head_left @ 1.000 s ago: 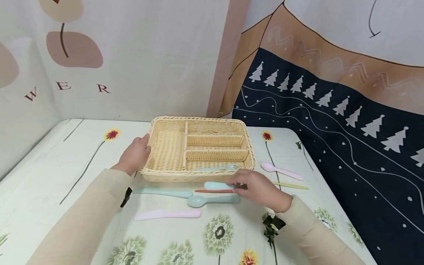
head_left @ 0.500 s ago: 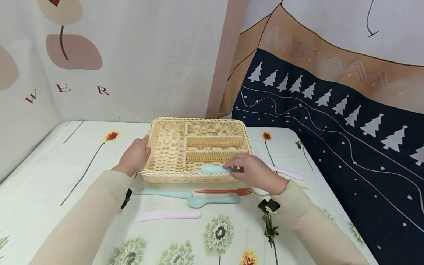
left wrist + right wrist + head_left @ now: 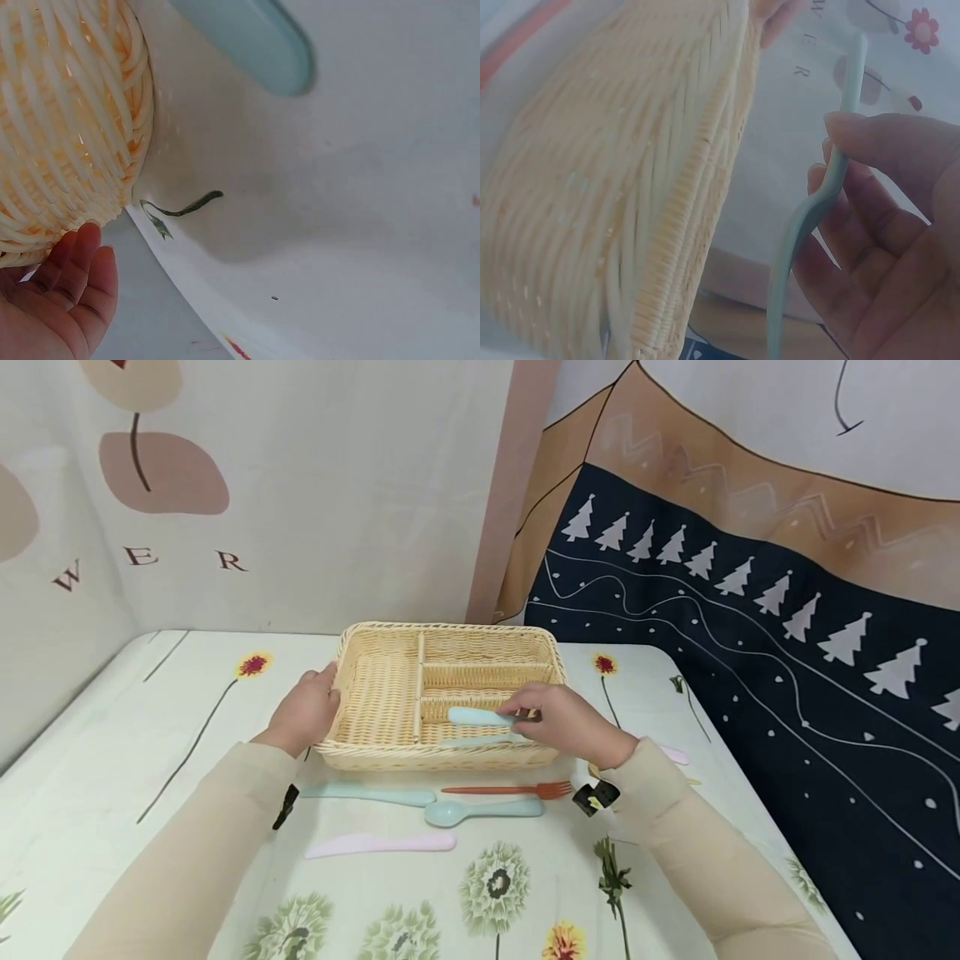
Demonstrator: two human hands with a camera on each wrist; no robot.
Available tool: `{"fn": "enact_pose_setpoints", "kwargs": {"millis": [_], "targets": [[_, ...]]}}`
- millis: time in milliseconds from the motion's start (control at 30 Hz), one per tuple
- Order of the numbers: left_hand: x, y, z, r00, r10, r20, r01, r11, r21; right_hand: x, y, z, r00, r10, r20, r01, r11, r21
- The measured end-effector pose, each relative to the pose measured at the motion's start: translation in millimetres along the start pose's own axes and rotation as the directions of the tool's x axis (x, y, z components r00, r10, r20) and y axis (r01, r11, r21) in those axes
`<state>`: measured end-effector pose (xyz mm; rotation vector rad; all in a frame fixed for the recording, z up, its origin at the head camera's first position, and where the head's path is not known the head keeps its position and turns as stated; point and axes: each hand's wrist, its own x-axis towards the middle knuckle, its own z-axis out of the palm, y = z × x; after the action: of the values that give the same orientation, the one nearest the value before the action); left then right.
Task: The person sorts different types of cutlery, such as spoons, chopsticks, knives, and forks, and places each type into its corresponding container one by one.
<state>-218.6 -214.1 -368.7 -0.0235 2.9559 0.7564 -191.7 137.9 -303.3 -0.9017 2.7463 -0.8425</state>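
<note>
In the head view, a wicker basket (image 3: 375,762) with compartments stands on the table. My left hand (image 3: 303,710) grips its left side; the left wrist view shows those fingers (image 3: 86,270) against the weave. My right hand (image 3: 566,718) holds a light blue utensil (image 3: 476,716) over the front right compartment, handle pointing left. Thumb and fingers pinch the utensil (image 3: 829,191) in the right wrist view, where its curved neck shows; whether it is a fork or a spoon I cannot tell. Below it, a light blue fork (image 3: 480,741) lies in that compartment, its tines hidden by the hand.
In front of the basket lie a light blue knife (image 3: 367,793), an orange fork (image 3: 495,790), a light blue spoon (image 3: 487,812) and a pink knife (image 3: 382,845). A pink handle (image 3: 675,755) shows past the right sleeve. Cloth walls (image 3: 337,527) rise behind the table.
My right hand has lifted the light blue utensil from the table and carried it up over the basket's front rim, uncovering the orange fork. The left hand stays on the basket.
</note>
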Motion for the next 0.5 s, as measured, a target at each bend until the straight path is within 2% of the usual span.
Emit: {"fn": "enact_pose_setpoints", "kwargs": {"millis": [300, 500], "targets": [[-1.0, -1.1, -0.8, 1.000, 0.003, 0.009, -0.003, 1.000, 0.010, 18.3, 2.3, -1.6, 0.999, -0.020, 0.031, 0.019, 1.000, 0.015], [-1.3, 0.2, -0.9, 1.000, 0.021, 0.002, -0.021, 1.000, 0.020, 33.1, 5.8, 1.0, 0.997, 0.055, 0.053, -0.056, 0.998, 0.014]]}}
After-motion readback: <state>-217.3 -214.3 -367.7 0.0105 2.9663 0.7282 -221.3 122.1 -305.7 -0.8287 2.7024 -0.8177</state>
